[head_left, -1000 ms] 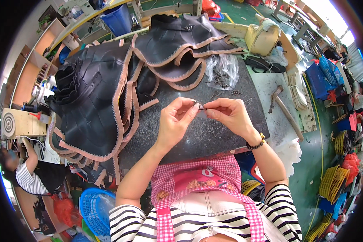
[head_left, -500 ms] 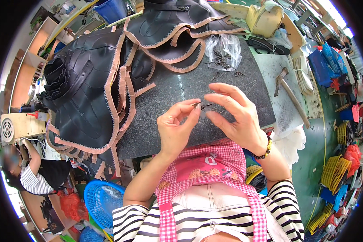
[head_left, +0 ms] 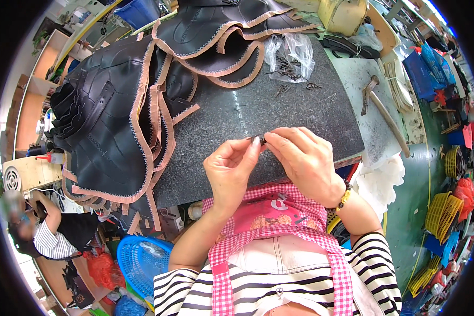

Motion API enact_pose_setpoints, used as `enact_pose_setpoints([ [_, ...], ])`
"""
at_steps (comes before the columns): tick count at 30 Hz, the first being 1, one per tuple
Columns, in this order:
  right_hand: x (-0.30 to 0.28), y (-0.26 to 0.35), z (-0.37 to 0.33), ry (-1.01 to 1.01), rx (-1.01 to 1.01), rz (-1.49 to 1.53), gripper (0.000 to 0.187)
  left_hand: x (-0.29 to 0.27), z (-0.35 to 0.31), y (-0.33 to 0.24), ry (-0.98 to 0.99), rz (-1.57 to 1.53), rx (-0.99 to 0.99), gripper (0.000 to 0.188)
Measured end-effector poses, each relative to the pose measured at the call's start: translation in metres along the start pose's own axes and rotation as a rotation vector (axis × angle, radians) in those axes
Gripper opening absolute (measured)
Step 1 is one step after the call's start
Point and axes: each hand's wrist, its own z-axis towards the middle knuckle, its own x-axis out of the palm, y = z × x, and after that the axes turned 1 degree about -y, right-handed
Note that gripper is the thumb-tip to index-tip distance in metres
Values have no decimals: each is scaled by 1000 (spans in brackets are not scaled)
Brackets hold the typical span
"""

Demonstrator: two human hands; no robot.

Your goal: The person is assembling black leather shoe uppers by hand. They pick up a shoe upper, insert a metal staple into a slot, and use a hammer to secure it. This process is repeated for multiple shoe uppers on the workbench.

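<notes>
My left hand (head_left: 227, 171) and my right hand (head_left: 306, 166) meet over the near part of a dark speckled slab (head_left: 221, 126). Thumb and fingers of each pinch a small dark piece (head_left: 262, 140), mostly covered by the fingertips; its exact kind is too small to tell. Farther back on the slab, a clear plastic bag (head_left: 299, 52) holds several dark metal buckles. A loose dark buckle (head_left: 313, 86) and another (head_left: 283, 89) lie just in front of the bag. Stacked black leather shoe uppers (head_left: 108, 126) with tan zigzag-stitched edges lie to my left.
More black uppers (head_left: 210, 26) cover the far side. A hammer (head_left: 382, 108) rests on a pale board at right, near a dark case (head_left: 350, 46). A blue basket (head_left: 142, 263) stands below left. Another person in a striped sleeve (head_left: 52, 239) sits at far left.
My right hand's fingers have closed in from spread apart and now meet my left fingertips at the small dark piece. The view has shifted slightly.
</notes>
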Motion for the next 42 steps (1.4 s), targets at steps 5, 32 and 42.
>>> enact_pose_setpoints([
  [5, -6, -10, 3, 152, -128, 51, 31, -3, -5, -5, 45, -32, -26, 9],
  [32, 26, 10, -8, -184, 484, 284, 24, 11, -9, 13, -166, -1, 114, 8],
  [42, 18, 11, -1, -212, 211, -14, 15, 17, -5, 10, -122, -34, 155, 8],
])
